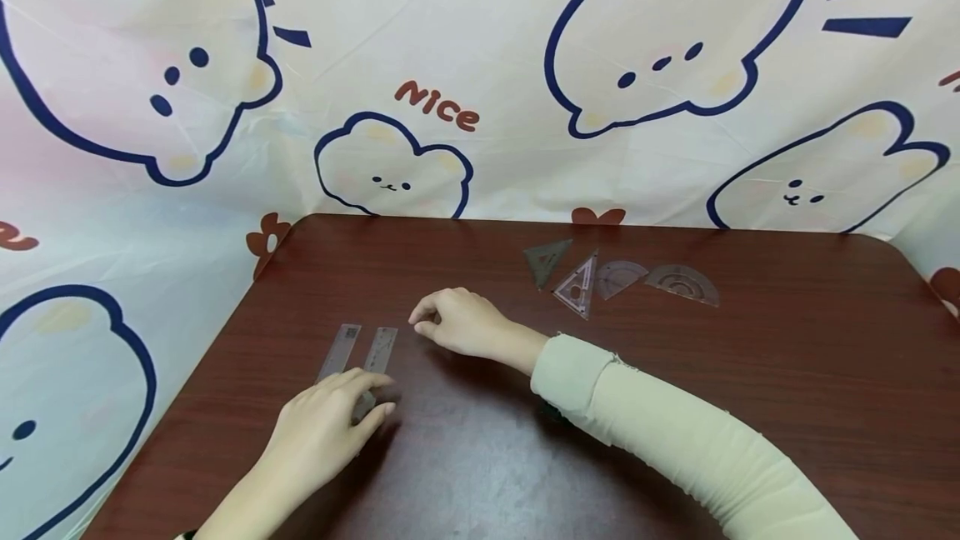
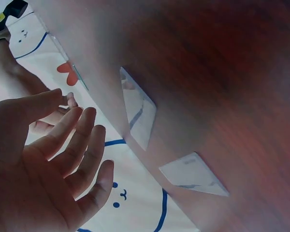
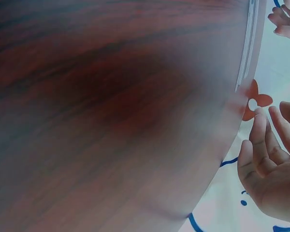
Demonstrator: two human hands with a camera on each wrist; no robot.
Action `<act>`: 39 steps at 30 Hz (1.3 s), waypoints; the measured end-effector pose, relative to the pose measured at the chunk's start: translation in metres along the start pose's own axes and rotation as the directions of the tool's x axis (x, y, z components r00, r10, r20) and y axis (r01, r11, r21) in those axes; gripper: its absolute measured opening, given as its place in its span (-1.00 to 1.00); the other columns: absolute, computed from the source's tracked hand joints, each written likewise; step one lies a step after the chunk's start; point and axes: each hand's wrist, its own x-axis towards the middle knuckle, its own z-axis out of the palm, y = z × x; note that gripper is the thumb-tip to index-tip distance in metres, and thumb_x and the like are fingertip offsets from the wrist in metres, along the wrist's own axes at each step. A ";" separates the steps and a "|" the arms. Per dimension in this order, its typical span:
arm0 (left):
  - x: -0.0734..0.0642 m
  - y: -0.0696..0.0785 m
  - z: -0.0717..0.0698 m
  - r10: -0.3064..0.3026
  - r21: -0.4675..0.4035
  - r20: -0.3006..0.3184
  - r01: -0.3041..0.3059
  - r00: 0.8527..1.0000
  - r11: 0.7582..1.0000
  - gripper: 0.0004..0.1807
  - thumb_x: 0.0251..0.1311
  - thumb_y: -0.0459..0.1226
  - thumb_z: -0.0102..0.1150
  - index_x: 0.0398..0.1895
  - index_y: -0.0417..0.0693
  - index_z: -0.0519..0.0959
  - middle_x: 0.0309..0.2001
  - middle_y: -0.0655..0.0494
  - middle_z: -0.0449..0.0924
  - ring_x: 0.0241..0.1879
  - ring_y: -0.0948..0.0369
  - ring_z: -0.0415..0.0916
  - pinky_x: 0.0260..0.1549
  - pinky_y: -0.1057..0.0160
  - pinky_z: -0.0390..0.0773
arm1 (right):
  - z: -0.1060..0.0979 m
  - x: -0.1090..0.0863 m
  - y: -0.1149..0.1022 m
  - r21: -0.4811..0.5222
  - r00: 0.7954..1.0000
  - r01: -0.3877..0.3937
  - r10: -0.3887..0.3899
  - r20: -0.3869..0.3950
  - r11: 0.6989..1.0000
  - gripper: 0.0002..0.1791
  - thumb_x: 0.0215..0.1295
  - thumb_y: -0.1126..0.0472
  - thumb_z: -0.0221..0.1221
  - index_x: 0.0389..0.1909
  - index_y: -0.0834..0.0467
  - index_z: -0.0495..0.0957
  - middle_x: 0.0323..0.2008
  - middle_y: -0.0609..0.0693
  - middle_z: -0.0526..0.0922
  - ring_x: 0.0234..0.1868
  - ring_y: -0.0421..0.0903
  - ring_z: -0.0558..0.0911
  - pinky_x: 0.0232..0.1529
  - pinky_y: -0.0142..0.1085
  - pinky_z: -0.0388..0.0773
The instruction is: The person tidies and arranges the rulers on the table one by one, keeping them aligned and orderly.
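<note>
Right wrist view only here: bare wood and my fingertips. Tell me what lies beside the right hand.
Observer: Two straight rulers lie side by side just to the left of the right hand, which holds nothing.
Operator: Report the left hand.
Observer: The left hand rests its fingers on the rulers' near ends.
Operator: List whatever else is out.
Observer: Two set squares and two protractors lie in a row on the far side of the table.
</note>
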 end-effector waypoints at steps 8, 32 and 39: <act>0.011 0.013 0.007 0.030 0.023 0.048 -0.031 0.998 0.999 -0.73 0.17 -0.08 0.39 -0.06 0.18 0.68 -0.13 0.32 0.65 -0.12 0.19 0.60 -0.19 0.00 0.57 | -0.012 -0.008 0.019 0.032 0.999 -0.033 0.033 -0.016 0.999 -0.76 0.45 0.15 0.16 0.03 0.09 0.68 -0.09 -0.10 0.72 -0.42 -0.27 0.59 -0.21 -0.28 0.53; 0.042 0.032 0.018 0.151 0.033 0.050 -0.153 0.987 0.988 -0.72 0.19 -0.12 0.39 -0.06 0.06 0.69 -0.10 0.23 0.67 -0.09 0.13 0.62 -0.18 0.03 0.58 | -0.048 -0.036 0.073 0.040 0.983 -0.153 0.156 -0.100 0.987 -0.76 0.45 0.15 0.16 0.02 0.11 0.68 -0.06 -0.04 0.69 -0.51 -0.19 0.51 -0.19 -0.21 0.47; 0.046 0.032 0.022 0.179 0.042 0.041 -0.180 0.983 0.983 -0.72 0.18 -0.11 0.39 -0.05 0.09 0.68 -0.07 0.23 0.66 -0.02 0.11 0.61 -0.13 0.02 0.59 | -0.059 -0.046 0.091 0.040 0.979 -0.156 0.160 -0.123 0.987 -0.76 0.44 0.19 0.16 0.01 0.16 0.68 -0.06 0.02 0.69 -0.43 -0.17 0.55 -0.19 -0.20 0.49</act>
